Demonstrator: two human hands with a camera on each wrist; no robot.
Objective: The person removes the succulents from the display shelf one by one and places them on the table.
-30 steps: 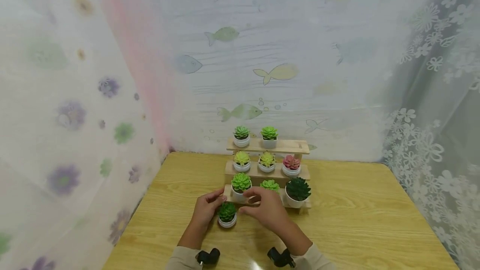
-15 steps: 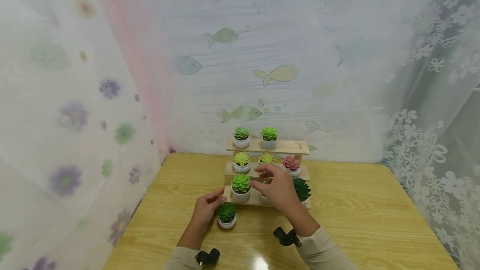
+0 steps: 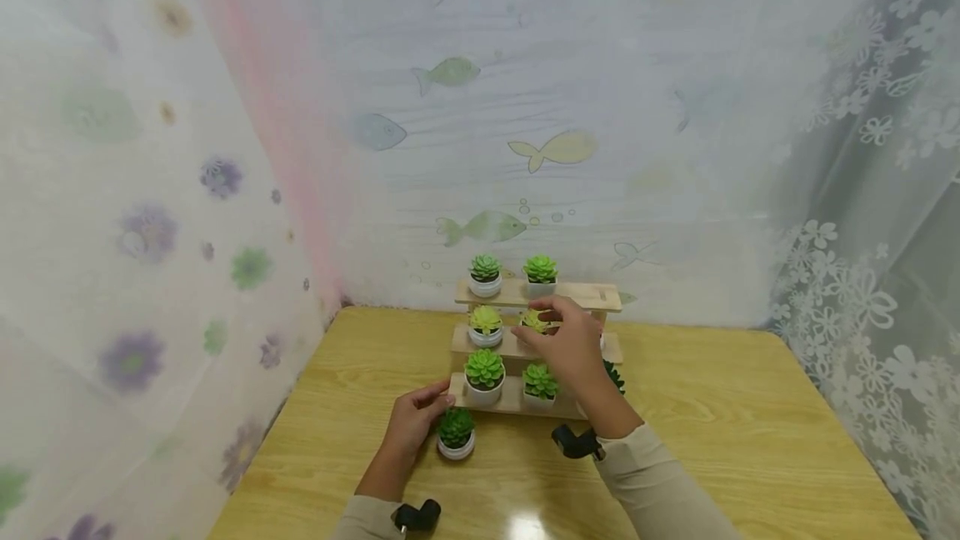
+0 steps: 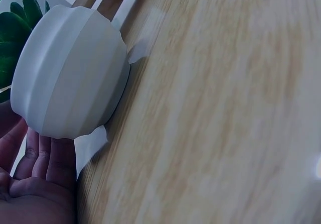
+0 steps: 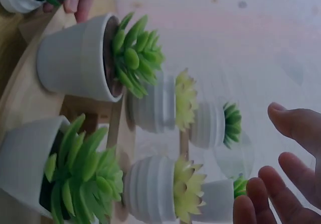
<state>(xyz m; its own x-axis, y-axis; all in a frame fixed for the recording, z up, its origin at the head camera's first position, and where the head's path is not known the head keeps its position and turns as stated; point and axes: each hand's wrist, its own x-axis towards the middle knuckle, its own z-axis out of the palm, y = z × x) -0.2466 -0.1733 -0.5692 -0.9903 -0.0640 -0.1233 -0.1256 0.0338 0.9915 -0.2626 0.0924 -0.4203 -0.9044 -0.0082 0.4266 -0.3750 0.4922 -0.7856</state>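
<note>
Hovering by the middle tier with the right hand (image 3: 567,348), holding thumb and fingers apart, gripping nothing. Touching the rack (image 3: 585,295) at its lower left corner with the left hand (image 3: 412,419); not being able to tell whether pinching or merely resting there. Seeing a small green plant (image 3: 456,432) just beside the left hand, standing upright on the worktop (image 3: 712,440) in front of the rack. Seeing a yellow plant (image 5: 188,190) near the right hand, standing on the middle tier and partly hidden in the head view. Calling, by judgement, for approaching from above with fingers wide, taking any hold on the white pot (image 5: 152,190) rather than the leaves, and pressing lightly at the corner to stop the rack shifting. Minding the bright green plant (image 3: 540,382) below, on the bottom tier, and the dark plant (image 3: 616,377), showing only partly at the right. Finding a pale plant (image 3: 485,273) on the top tier, standing before a printed backdrop (image 3: 480,148).
</note>
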